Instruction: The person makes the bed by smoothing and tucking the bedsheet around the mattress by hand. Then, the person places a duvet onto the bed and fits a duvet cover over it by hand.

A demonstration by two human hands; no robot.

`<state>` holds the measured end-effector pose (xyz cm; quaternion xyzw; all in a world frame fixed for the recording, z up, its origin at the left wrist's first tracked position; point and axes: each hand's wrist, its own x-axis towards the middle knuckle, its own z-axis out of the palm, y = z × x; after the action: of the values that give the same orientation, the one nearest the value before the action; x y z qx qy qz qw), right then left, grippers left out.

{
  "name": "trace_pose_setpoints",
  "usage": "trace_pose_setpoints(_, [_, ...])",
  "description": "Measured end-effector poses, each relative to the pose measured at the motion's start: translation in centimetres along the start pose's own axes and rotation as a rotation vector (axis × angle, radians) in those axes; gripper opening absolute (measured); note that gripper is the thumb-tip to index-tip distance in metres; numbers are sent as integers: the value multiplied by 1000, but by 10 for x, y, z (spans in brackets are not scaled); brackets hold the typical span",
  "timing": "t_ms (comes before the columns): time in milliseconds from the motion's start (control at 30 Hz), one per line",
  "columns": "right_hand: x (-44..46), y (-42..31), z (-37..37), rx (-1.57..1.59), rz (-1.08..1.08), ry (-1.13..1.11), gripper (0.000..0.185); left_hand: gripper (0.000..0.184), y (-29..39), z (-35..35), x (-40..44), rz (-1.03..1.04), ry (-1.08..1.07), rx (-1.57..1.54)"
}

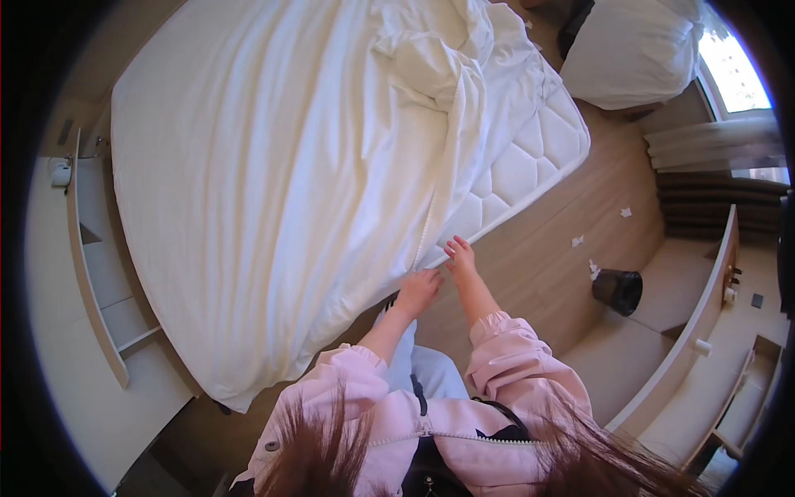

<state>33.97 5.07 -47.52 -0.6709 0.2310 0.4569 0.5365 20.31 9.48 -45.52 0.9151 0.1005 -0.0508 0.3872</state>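
A white bed sheet (281,182) lies in long folds over most of the mattress (526,161), whose quilted surface is bare at the right corner. The sheet is bunched up toward the far right. My left hand (421,290) is closed on the sheet's edge at the near side of the bed. Just to its right, my right hand (461,255) is beside the mattress edge with its fingers apart and nothing in it. Whether its fingertips touch the mattress I cannot tell.
A black bin (617,291) stands on the wooden floor (571,282), with several white scraps (577,242) nearby. At the back right is a white-covered bundle (633,54) by the window (733,70). Shelf units (103,273) line the left wall.
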Motion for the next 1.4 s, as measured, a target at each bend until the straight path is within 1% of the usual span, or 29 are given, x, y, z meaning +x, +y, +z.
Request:
trace_pose_setpoints(67, [9,-20,10,-29,21,14,36,41,2,-3,20,-125,189,70])
trace_pose_setpoints(100, [14,-30,13,-28,24,25,36,41,-2,-6,31,-120,183,62])
trace_pose_setpoints(167, [19,-45,17,-71,-13,-47,36,47,-9,-16,44,-180,190,280])
trace_pose_setpoints(200, [20,-54,16,-69,-8,-35,36,47,-13,-22,51,-174,182,272])
trace_pose_setpoints(267, [30,-69,16,-120,-5,-40,35,53,-16,-40,67,-402,142,365])
trace_pose_setpoints(300, [33,-74,15,-119,2,-41,35,54,-15,-48,70,-416,121,401])
trace_pose_setpoints(433, [54,-100,4,-158,5,22,34,49,-24,-49,89,-434,94,364])
trace_pose_setpoints(500, [64,-112,-3,-183,9,47,34,36,-19,-47,102,-439,138,318])
trace_pose_setpoints(533, [69,-119,-6,-181,10,45,34,36,-17,-49,110,-440,136,321])
trace_pose_setpoints(600, [82,-131,-12,-194,-17,24,35,24,-13,-48,125,-261,314,299])
trace_pose_setpoints(633, [89,-138,-15,-199,-10,21,35,24,-8,-49,136,-269,311,298])
trace_pose_setpoints(700, [105,-156,-23,-247,-29,-11,35,21,2,-53,163,-179,357,213])
trace_pose_setpoints(833, [138,-196,-48,-296,-41,-70,36,23,14,-39,223,-211,438,225])
trace_pose_setpoints(900, [145,-217,-64,-343,-42,-107,37,29,27,-29,252,-353,385,147])
trace_pose_setpoints(933, [150,-228,-72,-372,-50,-132,37,29,34,-28,267,-367,400,141])
trace_pose_setpoints(1000, [159,-249,-88,-409,-40,-160,37,41,43,-27,295,-482,521,189])
trace_pose_setpoints(1033, [165,-257,-98,-426,-22,-180,38,41,47,-28,309,-488,531,181])
trace_pose_setpoints(1100, [180,-276,-114,-469,-32,-173,39,52,52,-31,330,-592,476,163])
trace_pose_setpoints(1133, [187,-285,-119,-498,-41,-170,40,52,53,-32,338,-604,482,162])
trace_pose_setpoints(1200, [202,-303,-125,-497,-55,-170,41,58,54,-36,349,-667,427,185])
trace_pose_setpoints(1400, [235,-354,-113,-446,-106,-140,48,67,43,-42,375,-716,360,210])
